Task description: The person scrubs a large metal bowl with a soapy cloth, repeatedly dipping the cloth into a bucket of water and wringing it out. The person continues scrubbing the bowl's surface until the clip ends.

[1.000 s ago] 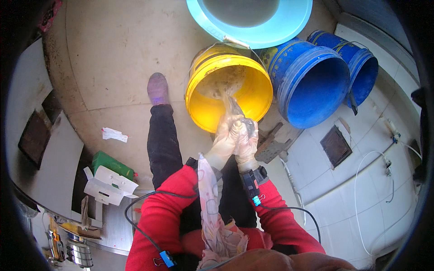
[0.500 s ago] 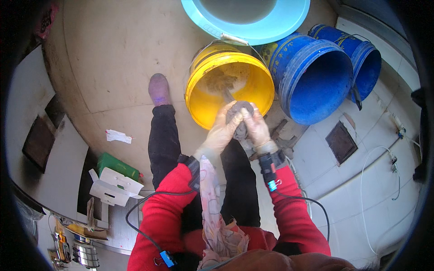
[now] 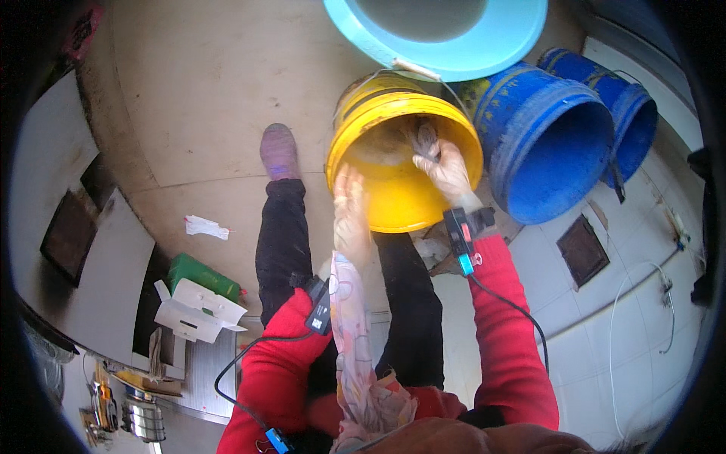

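A yellow bucket (image 3: 408, 210) stands in front of me with its handle folded to the far side and murky, foamy water inside. My right hand (image 3: 449, 171), in a pale thin glove, reaches over the near right part of the rim and grips a wet grey cloth (image 3: 426, 141) inside the bucket. Part of the cloth blurs into the shadow of the far wall. My left hand (image 3: 351, 210), also pale-gloved and somewhat blurred, is by the bucket's near left rim. Its fingers are stretched out, with nothing in them.
A light-blue basin (image 3: 439, 64) of cloudy water is beyond the bucket. Two blue buckets (image 3: 556, 155) stand to the right, near a white tiled surface with a dark square plate (image 3: 582, 252). At left are a green container (image 3: 203, 277), an opened white box (image 3: 195, 314) and a paper scrap (image 3: 206, 227).
Both hands were together, squeezing the grey cloth above the near rim. My right hand has carried it into the bucket; my left hand has let go and moved left. The view has shifted slightly.
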A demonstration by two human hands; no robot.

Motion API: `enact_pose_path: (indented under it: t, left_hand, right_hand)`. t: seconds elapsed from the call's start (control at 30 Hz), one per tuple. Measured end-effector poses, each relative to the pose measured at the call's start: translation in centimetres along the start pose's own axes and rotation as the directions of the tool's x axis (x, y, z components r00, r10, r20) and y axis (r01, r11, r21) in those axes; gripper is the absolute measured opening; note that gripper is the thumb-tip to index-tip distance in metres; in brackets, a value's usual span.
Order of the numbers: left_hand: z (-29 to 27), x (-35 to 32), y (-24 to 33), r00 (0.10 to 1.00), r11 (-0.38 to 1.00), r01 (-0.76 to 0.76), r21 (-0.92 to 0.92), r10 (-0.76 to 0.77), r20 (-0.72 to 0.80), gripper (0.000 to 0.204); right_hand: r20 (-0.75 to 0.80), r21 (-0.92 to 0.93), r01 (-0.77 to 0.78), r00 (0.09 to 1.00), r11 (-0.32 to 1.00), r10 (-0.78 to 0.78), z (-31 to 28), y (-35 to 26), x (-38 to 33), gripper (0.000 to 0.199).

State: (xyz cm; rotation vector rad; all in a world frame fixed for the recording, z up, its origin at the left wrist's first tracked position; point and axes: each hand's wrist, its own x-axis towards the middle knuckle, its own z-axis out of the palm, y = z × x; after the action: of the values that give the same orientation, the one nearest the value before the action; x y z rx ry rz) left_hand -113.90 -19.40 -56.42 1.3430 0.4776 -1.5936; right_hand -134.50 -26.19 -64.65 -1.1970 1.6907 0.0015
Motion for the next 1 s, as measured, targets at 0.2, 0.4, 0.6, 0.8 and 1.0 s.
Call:
enact_pose_path:
  t: [0.2, 0.4, 0.6, 0.8, 1.0]
  left_hand:
    - [-1.7, -0.6, 1.3, 0.979, 0.955, 0.204, 0.215, -0.201, -0.035, 0.053]
    - [-1.1, -0.4, 1.6, 0.963, 0.942, 0.268, 0.2, -0.257, -0.079, 0.055]
    - [0.0, -0.1, 0.3, 0.929, 0.922, 0.361, 0.135, -0.343, -0.142, 0.069]
    - [1.6, 0.6, -1.3, 0.876, 0.875, 0.479, 0.066, -0.472, -0.098, 0.09]
    - [0.1, 0.9, -2.4, 0.909, 0.883, 0.408, 0.231, -0.418, -0.005, 0.07]
  right_hand:
    - [-0.039, -0.567, -0.009, 0.999, 0.824, -0.016, 10.5, 2.7, 4.8, 0.037]
    - [0.341, -0.554, 0.227, 0.94, 0.801, -0.03, 14.2, 5.6, 5.2, 0.043]
    - [0.195, 0.262, -0.069, 0.981, 0.963, 0.018, 4.2, 0.8, -2.2, 0.041]
    - [0.472, 0.447, -0.333, 0.876, 0.83, 0.097, -6.8, -7.0, -15.3, 0.048]
    - [0.175, 0.809, -0.222, 0.975, 0.544, 0.136, -8.2, -7.8, -14.6, 0.065]
